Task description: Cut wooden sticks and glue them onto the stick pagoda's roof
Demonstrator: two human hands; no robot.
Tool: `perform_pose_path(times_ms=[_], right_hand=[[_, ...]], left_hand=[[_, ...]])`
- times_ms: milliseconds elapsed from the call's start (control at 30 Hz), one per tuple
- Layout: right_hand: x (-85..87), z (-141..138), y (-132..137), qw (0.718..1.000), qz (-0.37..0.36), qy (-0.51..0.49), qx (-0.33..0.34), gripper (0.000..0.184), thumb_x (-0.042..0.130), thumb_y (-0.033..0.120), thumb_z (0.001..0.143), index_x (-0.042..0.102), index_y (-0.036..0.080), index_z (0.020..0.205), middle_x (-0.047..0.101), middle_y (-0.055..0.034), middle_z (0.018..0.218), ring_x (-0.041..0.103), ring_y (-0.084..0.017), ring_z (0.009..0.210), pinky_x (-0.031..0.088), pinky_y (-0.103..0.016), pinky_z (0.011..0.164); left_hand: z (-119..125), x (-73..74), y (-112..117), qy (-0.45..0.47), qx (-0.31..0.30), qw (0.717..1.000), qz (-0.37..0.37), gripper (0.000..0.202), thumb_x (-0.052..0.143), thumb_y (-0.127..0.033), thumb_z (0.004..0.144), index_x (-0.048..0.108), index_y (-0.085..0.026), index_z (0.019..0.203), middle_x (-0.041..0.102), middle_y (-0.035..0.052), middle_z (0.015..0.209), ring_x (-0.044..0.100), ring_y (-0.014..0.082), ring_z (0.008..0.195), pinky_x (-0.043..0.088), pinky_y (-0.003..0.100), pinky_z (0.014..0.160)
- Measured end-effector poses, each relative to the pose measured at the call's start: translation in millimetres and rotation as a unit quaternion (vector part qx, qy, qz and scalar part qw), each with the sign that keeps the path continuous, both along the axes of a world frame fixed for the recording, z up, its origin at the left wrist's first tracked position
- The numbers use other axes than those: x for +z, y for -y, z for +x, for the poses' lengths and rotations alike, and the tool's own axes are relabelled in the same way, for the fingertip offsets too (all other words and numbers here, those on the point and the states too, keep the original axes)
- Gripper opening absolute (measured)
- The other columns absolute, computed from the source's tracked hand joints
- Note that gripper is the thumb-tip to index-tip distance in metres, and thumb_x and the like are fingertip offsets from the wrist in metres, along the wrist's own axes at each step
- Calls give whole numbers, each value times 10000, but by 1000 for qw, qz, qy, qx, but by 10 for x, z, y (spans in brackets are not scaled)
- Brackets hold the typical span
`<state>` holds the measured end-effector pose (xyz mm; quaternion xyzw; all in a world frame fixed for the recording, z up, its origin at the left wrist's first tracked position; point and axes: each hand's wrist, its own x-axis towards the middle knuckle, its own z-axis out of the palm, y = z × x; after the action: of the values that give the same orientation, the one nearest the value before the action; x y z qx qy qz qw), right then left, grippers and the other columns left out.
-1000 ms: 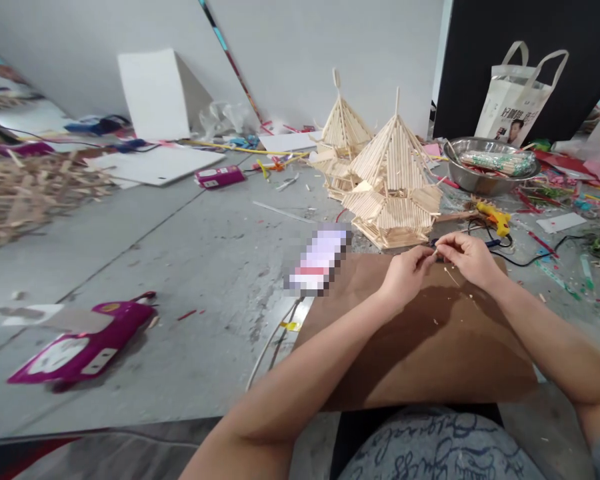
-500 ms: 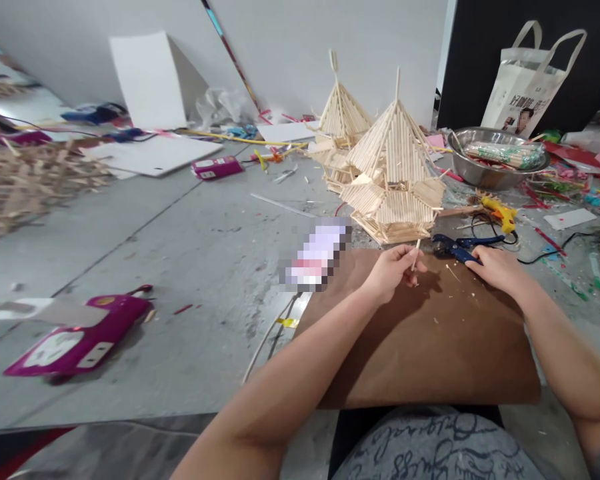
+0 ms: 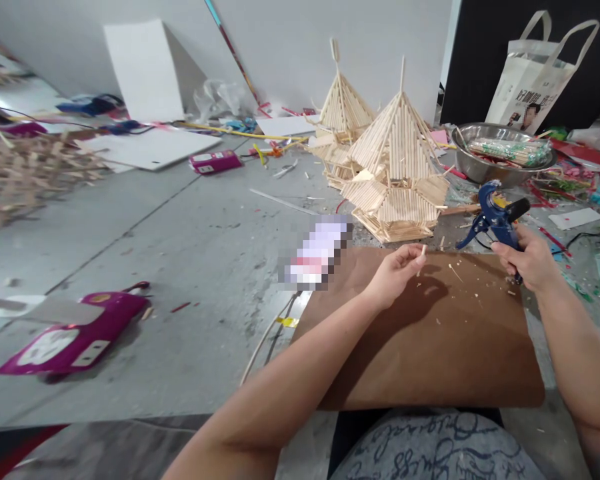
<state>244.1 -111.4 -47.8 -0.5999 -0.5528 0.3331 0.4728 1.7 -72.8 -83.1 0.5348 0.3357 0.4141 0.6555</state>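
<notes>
My left hand (image 3: 396,272) pinches a short pale wooden stick (image 3: 423,252) between thumb and fingertips, above the brown board. My right hand (image 3: 529,259) is wrapped around the handle of a blue hand cutter (image 3: 497,223) with a hooked jaw and a black part, lifted off the table to the right. Small wood scraps lie on the brown board (image 3: 430,360) under the hands. Just beyond my left hand stands a stick-built model (image 3: 395,160) with a pointed roof, and a similar model (image 3: 341,110) is behind it.
Left of the board lies a blurred-out phone-like object (image 3: 317,253) by a white cable (image 3: 260,347). A purple pouch-like thing (image 3: 80,333) is front left; loose sticks (image 3: 35,173) pile behind it. A metal bowl (image 3: 473,170) and yellow glue gun (image 3: 501,201) sit at right.
My right hand has raised the blue cutter from the board's far edge and moved it up and right. My left hand still pinches a stick, which now shows shorter above the fingers.
</notes>
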Motion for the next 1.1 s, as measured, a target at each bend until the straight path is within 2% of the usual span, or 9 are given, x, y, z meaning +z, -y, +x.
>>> perform_pose_path(times_ms=[100,167,300,400,600,733,867,967,1100], right_hand=[[-54,-155,30,978,-72,-185,62,289,660,399,668,450,202,692,379,99,392,317,-54,305,205,-200,331],[-97,-252,31,956,-104,-259,90,310,663,388,664,427,194,614,400,86,383,344,-54,304,230,-197,331],[-174,-353,11,936,-124,-316,88,256,680,369,637,501,185,630,471,63,415,440,-79,362,333,-209,373],[-204,-379,19,932,-115,-332,91,232,679,339,626,592,193,784,618,11,643,579,-126,578,462,-263,534],[-205,-467,90,899,-81,-357,240,393,562,269,642,565,246,1034,630,-32,1012,569,-215,973,431,-416,852],[-180,-451,97,945,-20,-270,183,420,563,307,660,533,234,1072,625,-37,966,574,-214,947,421,-418,871],[-154,-359,92,998,25,8,50,279,587,326,692,539,204,938,603,-40,835,583,-197,812,447,-384,798],[-191,-331,79,968,71,237,45,305,554,295,705,505,194,988,593,-80,926,569,-215,850,437,-379,794],[-276,-360,59,919,88,364,122,486,508,184,665,413,170,1141,553,-127,1092,532,-253,991,410,-389,847]], left_hand=[[37,-3,62,-37,-42,995,81,273,606,-408,713,542,-144,681,518,82,1151,492,163,1042,383,274,845],[65,-20,97,-50,-77,990,103,286,579,-423,734,539,-144,687,507,99,1161,471,183,1075,357,302,884],[117,-76,138,-91,-112,983,115,332,519,-469,766,523,-143,702,544,57,876,509,134,815,378,285,777],[142,-92,155,-100,-112,981,121,359,487,-491,778,506,-142,693,491,12,761,444,91,670,370,251,684],[174,-35,206,-84,-148,977,131,370,488,-500,773,494,-142,678,471,-2,707,440,90,652,372,242,667],[155,-33,181,-93,-89,978,165,339,496,-473,778,534,-145,702,558,46,847,508,129,805,384,258,770],[72,-95,102,-141,10,978,153,300,432,-440,821,519,-167,736,503,-18,609,443,84,554,372,211,574],[19,-121,79,-162,39,968,186,261,423,-411,830,522,-175,777,435,-41,546,377,71,502,335,190,515],[1,-77,104,-185,50,954,233,225,438,-359,824,558,-170,806,439,-32,560,365,75,522,336,184,527]])
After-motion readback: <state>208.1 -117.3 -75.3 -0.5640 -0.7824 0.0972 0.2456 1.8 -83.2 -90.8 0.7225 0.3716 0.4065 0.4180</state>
